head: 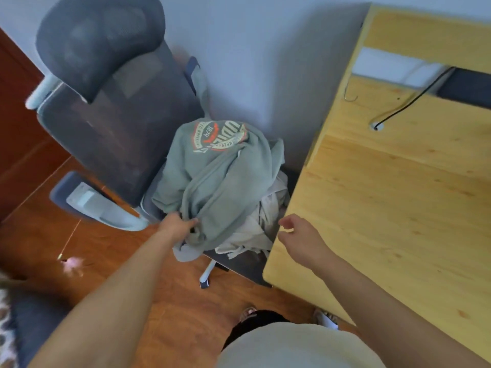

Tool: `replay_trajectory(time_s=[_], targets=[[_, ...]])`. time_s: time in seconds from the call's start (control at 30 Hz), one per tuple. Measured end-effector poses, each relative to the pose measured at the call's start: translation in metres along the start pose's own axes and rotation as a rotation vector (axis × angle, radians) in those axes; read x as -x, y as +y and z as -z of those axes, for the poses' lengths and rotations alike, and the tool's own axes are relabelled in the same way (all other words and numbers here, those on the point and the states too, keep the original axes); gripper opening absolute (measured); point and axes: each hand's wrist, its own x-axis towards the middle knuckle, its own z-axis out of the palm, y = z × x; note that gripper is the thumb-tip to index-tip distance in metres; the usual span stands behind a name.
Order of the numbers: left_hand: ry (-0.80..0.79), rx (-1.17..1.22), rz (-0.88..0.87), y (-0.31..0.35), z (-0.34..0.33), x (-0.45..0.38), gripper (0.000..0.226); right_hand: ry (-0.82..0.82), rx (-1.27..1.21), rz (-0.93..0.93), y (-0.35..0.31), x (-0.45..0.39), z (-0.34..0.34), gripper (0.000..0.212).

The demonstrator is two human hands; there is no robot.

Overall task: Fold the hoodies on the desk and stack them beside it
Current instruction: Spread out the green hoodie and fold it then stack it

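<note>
Here, soft grey-green hoodie [220, 179] lay heaped on mesh chair [119, 123] beside pale wooden desk [398, 208], left hand [178, 225] pinched its rumpled hem, right hand [300, 240] hovered, fingers loosely curled, holding nothing.

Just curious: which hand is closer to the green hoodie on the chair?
Left. The left hand grips the green hoodie at its lower edge; the right hand hovers apart, by the desk corner.

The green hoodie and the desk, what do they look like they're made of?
Green hoodie: probably soft cotton-type fleece, matte, draping in limp folds, with a printed badge. Desk: looks like pale pine, solid or veneer, showing knots and grain under a smooth, low-sheen finish.
</note>
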Motion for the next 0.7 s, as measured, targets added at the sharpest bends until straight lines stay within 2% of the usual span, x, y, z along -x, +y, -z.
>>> replay_trajectory(time_s=[0.03,0.07,0.13,0.2,0.23,0.3,0.33,0.37,0.4,0.47,0.5,0.6,0.67,0.7], targets=[[-0.066,-0.017,-0.066,0.011,0.005,0.012,0.039,-0.029,-0.055,-0.023,-0.005,0.000,-0.005,0.042],[-0.127,0.019,-0.160,0.022,0.008,0.030,0.029,-0.096,-0.190,-0.093,-0.012,0.000,-0.009,0.052],[-0.380,0.253,-0.372,0.047,0.010,0.090,0.015,-0.337,-0.647,-0.294,-0.023,-0.008,-0.017,0.073],[-0.607,0.341,-0.526,0.066,0.014,0.155,0.019,-0.537,-1.017,-0.338,-0.035,-0.017,-0.019,0.063],[-0.619,0.290,-0.574,0.068,0.014,0.175,0.019,-0.523,-1.121,-0.354,-0.041,-0.022,-0.018,0.051],[-0.509,0.289,-0.610,0.061,0.013,0.190,0.019,-0.284,-1.179,-0.396,-0.053,-0.031,-0.016,0.035],[-0.449,0.377,-0.544,0.057,0.015,0.191,0.027,-0.129,-1.129,-0.355,-0.055,-0.034,-0.013,0.032],[-0.375,0.461,-0.474,0.051,0.018,0.188,0.036,0.039,-1.012,-0.267,-0.057,-0.033,-0.005,0.030],[-0.281,0.507,-0.430,0.044,0.020,0.182,0.040,0.194,-0.790,-0.143,-0.060,-0.029,0.009,0.029],[-0.064,0.418,-0.424,0.029,0.021,0.161,0.026,0.417,-0.328,0.099,-0.064,-0.011,0.049,0.029],[-0.006,0.307,-0.434,0.026,0.020,0.150,0.034,0.462,-0.240,0.199,-0.070,0.000,0.072,0.027],[0.094,0.083,-0.552,0.049,0.021,0.122,0.100,0.558,-0.189,0.450,-0.097,0.039,0.141,0.024],[0.226,0.039,-0.695,0.092,0.032,0.115,0.120,0.682,-0.128,0.583,-0.118,0.061,0.182,0.034],[0.282,0.026,-0.788,0.118,0.043,0.119,0.121,0.756,-0.092,0.655,-0.128,0.071,0.204,0.042]])
